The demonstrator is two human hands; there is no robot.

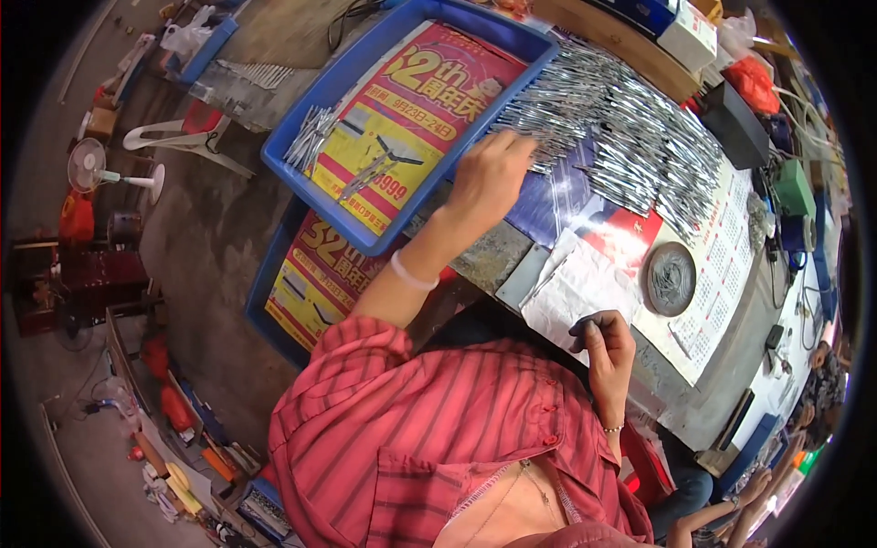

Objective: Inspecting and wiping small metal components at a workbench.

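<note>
My left hand point(498, 178) reaches over the right rim of a blue plastic tray point(365, 239), its fingers bent together at the near edge of a large pile of thin shiny metal rods point(630, 137). What its fingertips hold, if anything, is hidden. Inside the tray a printed sheet point(429, 82) lies flat, with a bunch of rods point(311, 137) at its left and a few more rods point(370, 173) in the middle. Close to my body, my right hand point(612, 347) pinches a small dark, soft-looking piece point(579, 332) beside a crumpled white paper point(580, 288).
A round dish point(671, 279) of small metal parts stands on a printed sheet at the right. Beneath the first tray sits a second blue tray point(274, 306). A dark box point(735, 123) borders the pile. Another person's hands point(754, 489) show at lower right.
</note>
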